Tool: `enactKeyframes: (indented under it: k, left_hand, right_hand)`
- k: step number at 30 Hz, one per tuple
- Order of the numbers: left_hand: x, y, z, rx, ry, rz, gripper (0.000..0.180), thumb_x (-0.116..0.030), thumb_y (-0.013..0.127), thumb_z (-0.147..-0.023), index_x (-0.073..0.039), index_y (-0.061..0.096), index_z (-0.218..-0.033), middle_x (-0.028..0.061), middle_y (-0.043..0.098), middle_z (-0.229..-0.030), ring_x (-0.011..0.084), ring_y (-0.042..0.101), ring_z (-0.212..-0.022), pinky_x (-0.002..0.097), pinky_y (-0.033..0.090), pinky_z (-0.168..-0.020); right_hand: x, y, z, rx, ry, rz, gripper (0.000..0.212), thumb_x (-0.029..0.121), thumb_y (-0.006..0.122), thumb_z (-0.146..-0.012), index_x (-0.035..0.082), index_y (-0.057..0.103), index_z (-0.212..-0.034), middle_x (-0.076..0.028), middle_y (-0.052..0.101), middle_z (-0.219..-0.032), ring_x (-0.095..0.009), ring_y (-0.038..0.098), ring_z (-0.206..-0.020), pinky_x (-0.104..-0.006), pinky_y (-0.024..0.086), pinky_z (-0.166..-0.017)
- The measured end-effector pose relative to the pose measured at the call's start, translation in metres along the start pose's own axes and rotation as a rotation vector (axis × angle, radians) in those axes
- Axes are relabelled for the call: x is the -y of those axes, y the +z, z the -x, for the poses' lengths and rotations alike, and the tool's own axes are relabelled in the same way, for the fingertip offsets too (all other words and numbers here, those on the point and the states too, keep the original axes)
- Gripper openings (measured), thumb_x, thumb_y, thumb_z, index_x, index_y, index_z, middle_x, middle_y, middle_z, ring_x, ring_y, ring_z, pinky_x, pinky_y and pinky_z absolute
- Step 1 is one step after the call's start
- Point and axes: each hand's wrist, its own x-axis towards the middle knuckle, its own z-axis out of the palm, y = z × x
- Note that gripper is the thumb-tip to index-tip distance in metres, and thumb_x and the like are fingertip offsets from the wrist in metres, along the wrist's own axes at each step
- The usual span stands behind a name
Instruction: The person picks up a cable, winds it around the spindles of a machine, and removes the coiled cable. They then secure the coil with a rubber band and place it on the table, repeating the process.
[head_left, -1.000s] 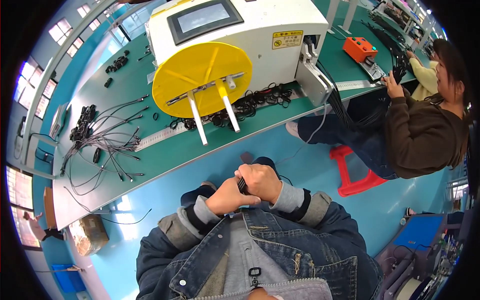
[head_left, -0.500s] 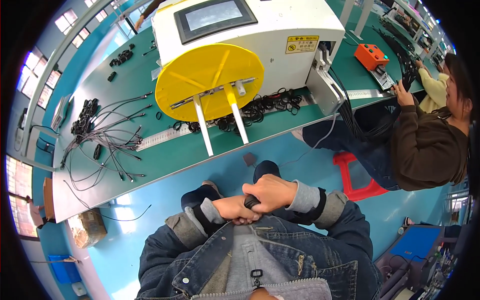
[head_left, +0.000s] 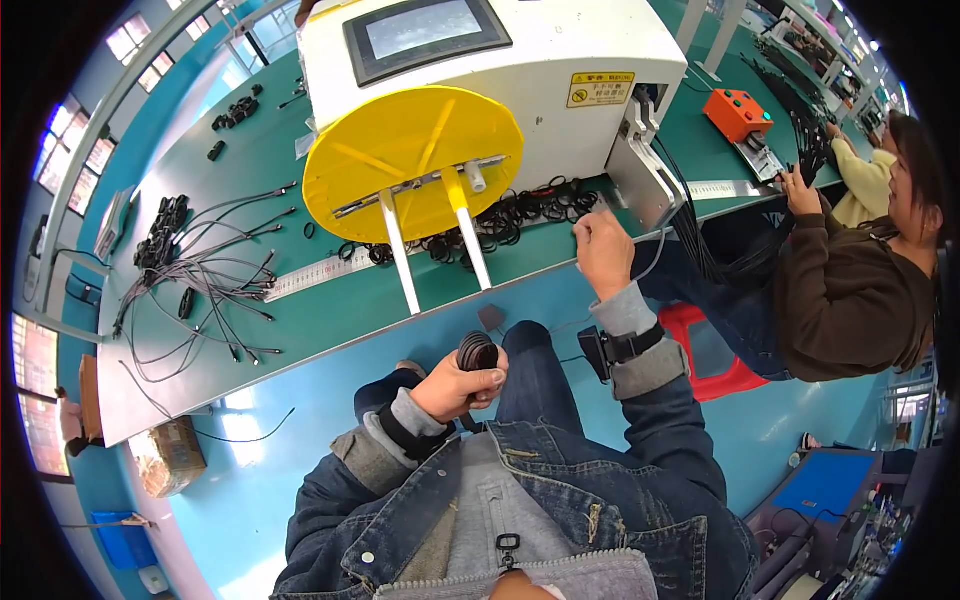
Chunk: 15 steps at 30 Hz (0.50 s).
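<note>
My left hand (head_left: pixel 460 386) is closed around a dark, tightly wound coil of cable (head_left: pixel 478 352) in front of my body, its rounded end standing up above the thumb. Further right and forward, my right hand (head_left: pixel 605 252) is at the front edge of the green table, its fingers curled in. What lies inside those fingers, if anything, is hidden. Just left of it, a heap of thin black loops (head_left: pixel 510 222) runs along the table under a white machine (head_left: pixel 560 130). The machine's yellow disc (head_left: pixel 410 150) carries two white rods (head_left: pixel 470 245) that stick out towards me.
Loose grey cables with black ends (head_left: pixel 205 275) spread over the table's left, beside a ruler strip (head_left: pixel 315 277). To the right, a person in a brown top (head_left: pixel 850 290) handles black cables near an orange control box (head_left: pixel 738 115). A red stool (head_left: pixel 715 360) and cardboard box (head_left: pixel 172 457) stand below.
My hands have parted. The left keeps the coil, raised slightly, while the right has let go of it and reached forward and right to the table edge.
</note>
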Motion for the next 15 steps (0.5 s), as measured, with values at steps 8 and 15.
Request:
enactKeyframes:
  k: [8,15]
  left_hand:
    - [-0.017,-0.003,-0.015,-0.284,0.351,-0.088,0.015,-0.004,0.058,-0.079,-0.005,0.048,-0.09,0.0035,0.049,-0.071,0.0098,0.042,-0.056,0.0238,0.036,-0.048]
    - [-0.023,-0.002,-0.018,-0.344,0.499,-0.095,0.013,-0.005,0.06,-0.078,-0.004,0.051,-0.088,0.003,0.053,-0.072,0.0103,0.047,-0.056,0.023,0.038,-0.049]
  right_hand:
    - [0.048,-0.021,0.002,0.572,0.883,-1.707,0.01,0.013,0.057,-0.085,0.004,0.055,-0.084,0.002,0.045,-0.066,-0.004,0.037,-0.054,-0.0169,0.027,-0.041]
    - [0.107,-0.019,0.041,0.79,0.831,-1.592,0.009,0.012,0.055,-0.086,0.003,0.054,-0.085,0.003,0.044,-0.066,-0.003,0.034,-0.052,-0.0156,0.025,-0.041]
